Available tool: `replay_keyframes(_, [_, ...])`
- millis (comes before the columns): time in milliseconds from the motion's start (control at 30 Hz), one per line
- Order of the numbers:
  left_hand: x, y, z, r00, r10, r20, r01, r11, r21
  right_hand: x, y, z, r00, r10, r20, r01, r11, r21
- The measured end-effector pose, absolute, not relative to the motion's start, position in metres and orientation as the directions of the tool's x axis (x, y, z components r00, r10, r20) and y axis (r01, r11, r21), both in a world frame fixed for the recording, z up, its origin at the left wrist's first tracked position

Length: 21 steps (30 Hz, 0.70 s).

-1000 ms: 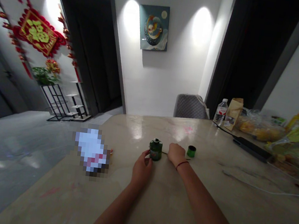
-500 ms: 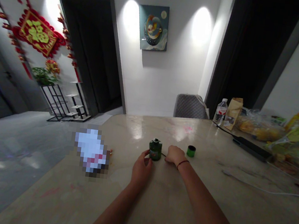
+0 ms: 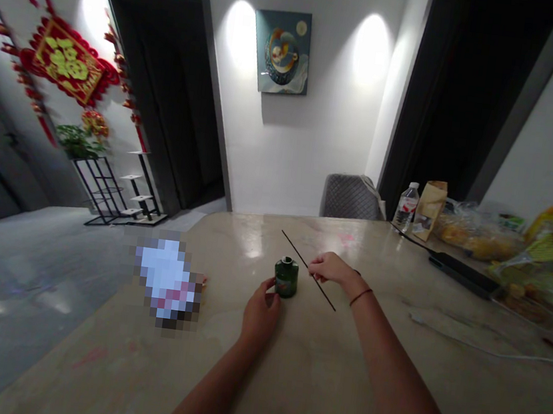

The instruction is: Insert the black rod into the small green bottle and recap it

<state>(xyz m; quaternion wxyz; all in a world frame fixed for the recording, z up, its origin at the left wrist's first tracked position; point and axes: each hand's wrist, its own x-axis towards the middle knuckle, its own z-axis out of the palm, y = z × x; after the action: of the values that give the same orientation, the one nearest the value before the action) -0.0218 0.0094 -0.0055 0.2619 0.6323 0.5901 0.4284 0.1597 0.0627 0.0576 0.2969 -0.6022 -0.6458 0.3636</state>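
A small dark green glass bottle (image 3: 286, 279) stands upright on the pale marble-look table, its neck uncovered. My left hand (image 3: 262, 314) is curled round its lower left side, thumb and fingers against the glass. To the right of the bottle, my right hand (image 3: 329, 267) pinches a thin dark stick (image 3: 326, 296) near its middle. The stick slants from upper left to lower right, apart from the bottle mouth. Behind my right wrist the green cap is almost wholly hidden; just a bit of dark rim shows.
A blurred-out bright rectangular object (image 3: 167, 277) lies at the left of the table (image 3: 134, 378). On the right are a water bottle (image 3: 406, 206), a paper bag (image 3: 430, 209), plastic food bags (image 3: 479, 235), a long black device (image 3: 464, 274) and a white cable (image 3: 471, 348). A grey chair (image 3: 351, 197) stands behind.
My right hand has lifted the thin stick off the table and moved slightly up, its wrist now covering the green cap. My left hand stays at the bottle.
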Motion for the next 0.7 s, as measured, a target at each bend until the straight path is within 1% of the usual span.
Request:
replay_keyframes(133, [-0.022,0.01,-0.005,-0.062,0.971,0.231,0.508,-0.169,0.845,0.164,0.06,0.064,-0.162,0.986,0.022,0.353,0.079,-0.932])
replay_keyframes(200, [-0.022,0.009,-0.005,-0.072,0.971,0.227,0.508,-0.16,0.846,0.163,0.061,0.065,-0.149,0.988,0.037,0.269,0.077,-0.96])
replay_keyframes(367, [-0.021,0.008,-0.003,-0.074,0.971,0.227,0.522,-0.157,0.838,0.158,0.066,0.067,-0.013,0.994,0.109,0.038,0.11,-0.993])
replay_keyframes(500, [-0.022,0.009,-0.005,-0.067,0.97,0.233,0.527,-0.164,0.834,0.151,0.07,0.068,0.155,0.976,0.154,-0.141,0.176,-0.974])
replay_keyframes(600, [-0.022,0.01,-0.007,-0.071,0.968,0.239,0.532,-0.166,0.83,0.146,0.073,0.067,0.308,0.921,0.238,-0.17,0.299,-0.939])
replay_keyframes(700, [-0.022,0.011,-0.007,-0.082,0.968,0.237,0.545,-0.155,0.824,0.143,0.077,0.065,0.414,0.848,0.332,-0.087,0.4,-0.912])
